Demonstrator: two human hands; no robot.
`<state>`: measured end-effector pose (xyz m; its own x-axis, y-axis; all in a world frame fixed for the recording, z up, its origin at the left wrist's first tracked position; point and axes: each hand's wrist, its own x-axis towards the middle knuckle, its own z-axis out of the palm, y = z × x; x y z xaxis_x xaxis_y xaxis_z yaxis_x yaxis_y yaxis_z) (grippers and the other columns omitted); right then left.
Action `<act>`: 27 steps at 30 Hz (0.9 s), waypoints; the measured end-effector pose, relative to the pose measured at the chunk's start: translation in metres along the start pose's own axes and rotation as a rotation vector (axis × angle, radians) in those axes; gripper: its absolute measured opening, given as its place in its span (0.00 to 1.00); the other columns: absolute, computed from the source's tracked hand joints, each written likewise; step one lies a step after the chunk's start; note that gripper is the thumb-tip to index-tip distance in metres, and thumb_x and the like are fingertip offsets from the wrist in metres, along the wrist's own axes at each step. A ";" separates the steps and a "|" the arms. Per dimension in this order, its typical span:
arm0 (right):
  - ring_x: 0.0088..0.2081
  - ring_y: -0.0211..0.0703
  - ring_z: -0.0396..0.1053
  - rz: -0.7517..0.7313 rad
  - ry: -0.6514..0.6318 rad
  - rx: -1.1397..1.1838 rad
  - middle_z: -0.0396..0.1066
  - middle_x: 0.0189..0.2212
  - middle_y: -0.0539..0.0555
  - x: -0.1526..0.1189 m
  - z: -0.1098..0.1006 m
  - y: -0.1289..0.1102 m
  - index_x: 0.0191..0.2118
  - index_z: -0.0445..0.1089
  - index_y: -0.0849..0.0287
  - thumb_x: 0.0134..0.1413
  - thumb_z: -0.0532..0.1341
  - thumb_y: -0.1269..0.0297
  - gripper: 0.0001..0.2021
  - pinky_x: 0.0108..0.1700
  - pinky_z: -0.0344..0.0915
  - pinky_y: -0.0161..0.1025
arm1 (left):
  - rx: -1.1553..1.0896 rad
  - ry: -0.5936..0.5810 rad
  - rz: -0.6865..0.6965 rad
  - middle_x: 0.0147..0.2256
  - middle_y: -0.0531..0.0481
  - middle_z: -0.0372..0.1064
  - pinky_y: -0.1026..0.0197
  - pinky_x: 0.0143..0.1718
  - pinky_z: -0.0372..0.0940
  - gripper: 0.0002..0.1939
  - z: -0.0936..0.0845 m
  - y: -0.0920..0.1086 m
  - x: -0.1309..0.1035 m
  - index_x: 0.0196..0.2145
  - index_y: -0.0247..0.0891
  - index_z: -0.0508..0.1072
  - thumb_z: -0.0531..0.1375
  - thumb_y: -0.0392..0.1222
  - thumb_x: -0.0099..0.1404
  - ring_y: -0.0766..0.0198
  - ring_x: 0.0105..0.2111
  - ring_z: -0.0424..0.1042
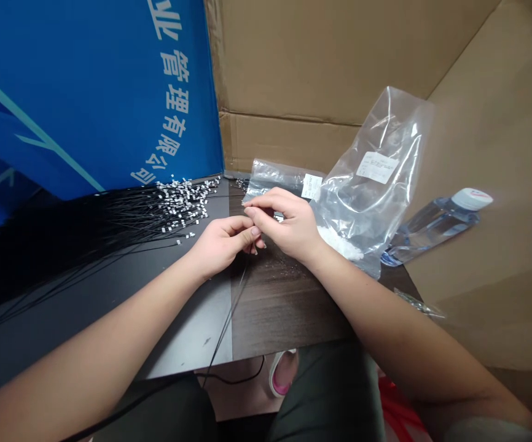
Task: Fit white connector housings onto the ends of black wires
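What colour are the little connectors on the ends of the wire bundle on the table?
White, on thin black wires; the connectors show best in the head view.

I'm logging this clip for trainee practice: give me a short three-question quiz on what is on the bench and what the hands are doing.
1. True or false: the water bottle stands upright.
2. Where does the pile of black wires with white connectors lie? A) left of the hands B) right of the hands C) inside the large clear bag
3. Which hand pinches the thin black wire that trails off the table's near edge?

Key:
1. False; it lies on its side.
2. A.
3. The left hand; the right hand meets it at the fingertips, beside the large clear bag.
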<state>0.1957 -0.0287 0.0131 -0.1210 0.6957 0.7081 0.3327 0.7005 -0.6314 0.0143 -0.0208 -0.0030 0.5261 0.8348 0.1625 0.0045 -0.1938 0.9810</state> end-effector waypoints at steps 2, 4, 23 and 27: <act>0.34 0.42 0.74 -0.006 0.008 0.004 0.81 0.37 0.53 0.000 0.000 -0.001 0.38 0.82 0.54 0.65 0.66 0.61 0.07 0.42 0.73 0.45 | -0.012 -0.011 -0.001 0.31 0.48 0.78 0.61 0.34 0.67 0.18 0.000 0.000 -0.001 0.33 0.35 0.80 0.69 0.55 0.68 0.66 0.28 0.71; 0.35 0.43 0.74 0.003 0.008 0.000 0.81 0.37 0.54 0.000 0.000 -0.001 0.38 0.82 0.54 0.65 0.66 0.60 0.07 0.42 0.73 0.45 | -0.020 -0.023 -0.001 0.31 0.48 0.78 0.61 0.34 0.67 0.17 0.000 0.000 -0.001 0.33 0.35 0.80 0.69 0.54 0.68 0.66 0.29 0.71; 0.37 0.44 0.74 0.071 0.005 -0.002 0.80 0.37 0.54 -0.001 0.003 0.002 0.37 0.82 0.54 0.63 0.67 0.60 0.07 0.42 0.72 0.44 | -0.062 -0.012 -0.012 0.30 0.47 0.78 0.61 0.36 0.68 0.16 0.005 0.001 -0.002 0.33 0.35 0.80 0.69 0.53 0.68 0.65 0.29 0.72; 0.36 0.42 0.72 0.145 0.002 0.035 0.77 0.35 0.53 0.000 0.003 0.003 0.34 0.81 0.54 0.62 0.68 0.59 0.07 0.40 0.71 0.43 | -0.038 0.076 -0.022 0.30 0.47 0.78 0.61 0.35 0.67 0.17 0.004 0.001 -0.001 0.33 0.35 0.80 0.70 0.54 0.67 0.65 0.28 0.71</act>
<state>0.1941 -0.0257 0.0102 -0.0721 0.7894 0.6097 0.3141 0.5981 -0.7373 0.0172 -0.0238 -0.0023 0.4604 0.8754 0.1474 -0.0175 -0.1570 0.9874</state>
